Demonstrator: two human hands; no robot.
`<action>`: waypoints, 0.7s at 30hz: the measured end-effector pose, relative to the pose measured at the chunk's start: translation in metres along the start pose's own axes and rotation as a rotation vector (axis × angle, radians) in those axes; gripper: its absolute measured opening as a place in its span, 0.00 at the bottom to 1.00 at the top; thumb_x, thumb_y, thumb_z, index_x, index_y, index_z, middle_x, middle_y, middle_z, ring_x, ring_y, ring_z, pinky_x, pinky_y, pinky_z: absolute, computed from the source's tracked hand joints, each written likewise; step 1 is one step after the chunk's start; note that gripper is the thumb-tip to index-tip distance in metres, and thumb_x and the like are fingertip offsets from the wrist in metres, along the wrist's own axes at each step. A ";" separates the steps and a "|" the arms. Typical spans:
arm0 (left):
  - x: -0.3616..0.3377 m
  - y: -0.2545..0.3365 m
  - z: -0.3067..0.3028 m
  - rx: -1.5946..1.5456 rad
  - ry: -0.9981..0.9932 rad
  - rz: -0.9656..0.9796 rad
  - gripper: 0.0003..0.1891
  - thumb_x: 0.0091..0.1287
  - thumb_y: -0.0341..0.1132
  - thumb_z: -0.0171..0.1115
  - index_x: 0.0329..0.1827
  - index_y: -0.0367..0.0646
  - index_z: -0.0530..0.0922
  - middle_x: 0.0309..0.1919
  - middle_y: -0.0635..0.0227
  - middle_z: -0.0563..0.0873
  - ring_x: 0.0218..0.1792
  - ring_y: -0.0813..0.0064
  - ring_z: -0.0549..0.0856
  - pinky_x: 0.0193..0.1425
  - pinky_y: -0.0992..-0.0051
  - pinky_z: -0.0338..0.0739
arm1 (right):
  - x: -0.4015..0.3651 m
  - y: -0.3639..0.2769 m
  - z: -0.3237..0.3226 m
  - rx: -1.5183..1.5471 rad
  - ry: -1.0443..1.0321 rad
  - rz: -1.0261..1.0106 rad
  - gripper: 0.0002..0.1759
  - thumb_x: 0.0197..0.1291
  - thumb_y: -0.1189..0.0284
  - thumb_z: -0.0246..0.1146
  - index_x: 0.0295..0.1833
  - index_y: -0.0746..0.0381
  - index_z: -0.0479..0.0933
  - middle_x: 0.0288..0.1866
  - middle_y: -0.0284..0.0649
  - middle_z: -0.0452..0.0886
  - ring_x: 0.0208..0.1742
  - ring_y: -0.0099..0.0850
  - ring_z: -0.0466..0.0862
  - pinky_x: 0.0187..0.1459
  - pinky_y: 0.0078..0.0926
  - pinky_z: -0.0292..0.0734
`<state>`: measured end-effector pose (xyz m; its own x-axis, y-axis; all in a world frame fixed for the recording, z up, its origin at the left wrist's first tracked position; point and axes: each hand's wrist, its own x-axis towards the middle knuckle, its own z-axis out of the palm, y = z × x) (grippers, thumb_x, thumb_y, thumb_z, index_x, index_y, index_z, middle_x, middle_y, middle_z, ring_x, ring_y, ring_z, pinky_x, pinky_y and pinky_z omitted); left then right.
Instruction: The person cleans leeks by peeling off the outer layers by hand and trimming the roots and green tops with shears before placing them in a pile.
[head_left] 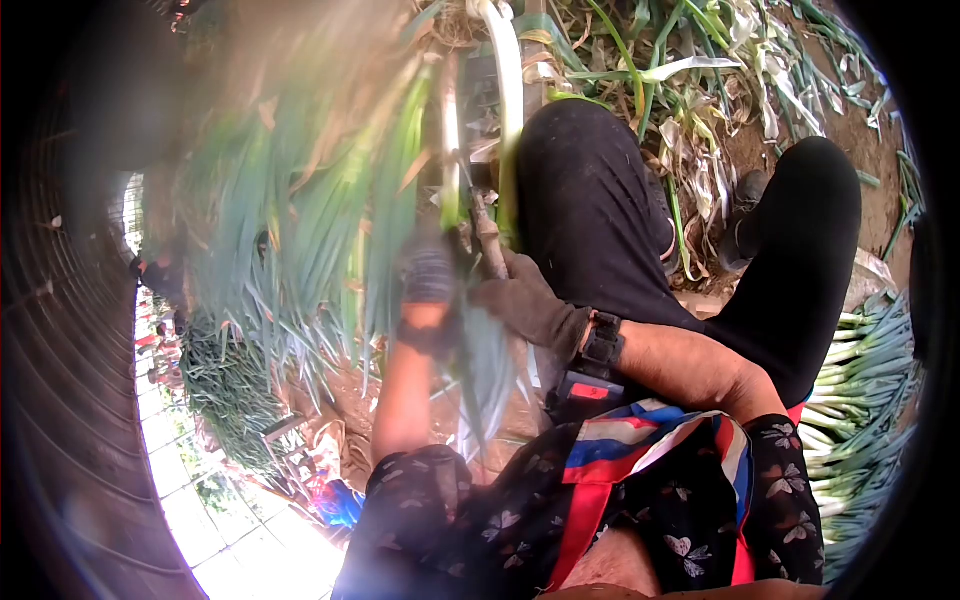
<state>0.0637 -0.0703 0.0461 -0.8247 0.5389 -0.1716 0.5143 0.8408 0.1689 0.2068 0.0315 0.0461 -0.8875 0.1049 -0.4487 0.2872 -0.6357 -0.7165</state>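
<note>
My left hand (428,280), in a dark striped glove and blurred by motion, is closed around a leek (451,130). The leek's pale stalk points away from me, and its leaves appear to trail below the hand. My right hand (522,300), in a dark glove, grips the wooden handle of a knife (487,240). The thin blade lies close along the stalk; whether it touches cannot be told. Just right of it, another thick white leek stalk (508,90) stands beside my knee.
A big heap of leeks (290,220) fills the left side. Peeled leaves (700,130) litter the ground beyond my legs. Several cleaned leeks (850,420) lie in a row at lower right. My bent knees (590,180) flank the work spot. Bright netting (215,520) shows at lower left.
</note>
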 end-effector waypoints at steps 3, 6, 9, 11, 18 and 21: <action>0.001 -0.015 -0.002 0.025 -0.009 0.083 0.11 0.68 0.36 0.56 0.39 0.38 0.83 0.35 0.48 0.86 0.35 0.47 0.84 0.40 0.57 0.78 | -0.004 0.006 0.003 -0.042 -0.007 0.021 0.10 0.50 0.75 0.67 0.38 0.65 0.76 0.29 0.31 0.76 0.31 0.22 0.76 0.34 0.24 0.71; 0.017 -0.049 0.009 0.154 0.012 0.296 0.12 0.68 0.35 0.55 0.38 0.36 0.83 0.34 0.47 0.85 0.35 0.49 0.85 0.39 0.59 0.78 | -0.010 0.018 0.005 -0.166 -0.025 -0.023 0.10 0.50 0.76 0.67 0.38 0.65 0.75 0.28 0.31 0.75 0.30 0.22 0.75 0.34 0.24 0.71; 0.017 -0.037 0.006 -0.414 -0.110 -0.127 0.12 0.67 0.34 0.55 0.40 0.35 0.84 0.35 0.45 0.86 0.35 0.51 0.86 0.39 0.61 0.78 | -0.019 0.017 0.008 -0.190 0.000 0.018 0.11 0.50 0.75 0.68 0.37 0.64 0.74 0.28 0.31 0.74 0.30 0.22 0.75 0.33 0.24 0.71; 0.021 -0.031 0.003 -0.368 -0.186 -0.231 0.12 0.65 0.34 0.57 0.40 0.35 0.84 0.36 0.45 0.86 0.36 0.52 0.86 0.40 0.61 0.79 | -0.022 0.013 0.011 -0.168 0.018 0.039 0.11 0.50 0.75 0.68 0.37 0.64 0.73 0.27 0.30 0.73 0.30 0.22 0.74 0.33 0.24 0.71; 0.019 -0.025 0.008 0.145 0.196 -0.068 0.15 0.61 0.39 0.62 0.39 0.34 0.83 0.37 0.43 0.85 0.41 0.48 0.86 0.44 0.54 0.78 | -0.003 0.022 0.006 -0.231 0.009 -0.148 0.09 0.51 0.76 0.67 0.36 0.64 0.75 0.27 0.33 0.75 0.29 0.23 0.76 0.31 0.24 0.72; 0.015 -0.019 0.005 0.344 0.246 0.025 0.16 0.63 0.40 0.60 0.45 0.36 0.82 0.41 0.44 0.85 0.44 0.48 0.85 0.47 0.56 0.78 | 0.013 0.018 0.005 -0.257 0.032 -0.190 0.07 0.52 0.76 0.65 0.37 0.66 0.77 0.28 0.34 0.77 0.29 0.24 0.77 0.31 0.25 0.72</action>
<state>0.0427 -0.0775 0.0352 -0.8214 0.5657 0.0726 0.5486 0.8184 -0.1708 0.1989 0.0179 0.0301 -0.9234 0.2297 -0.3075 0.2027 -0.3884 -0.8989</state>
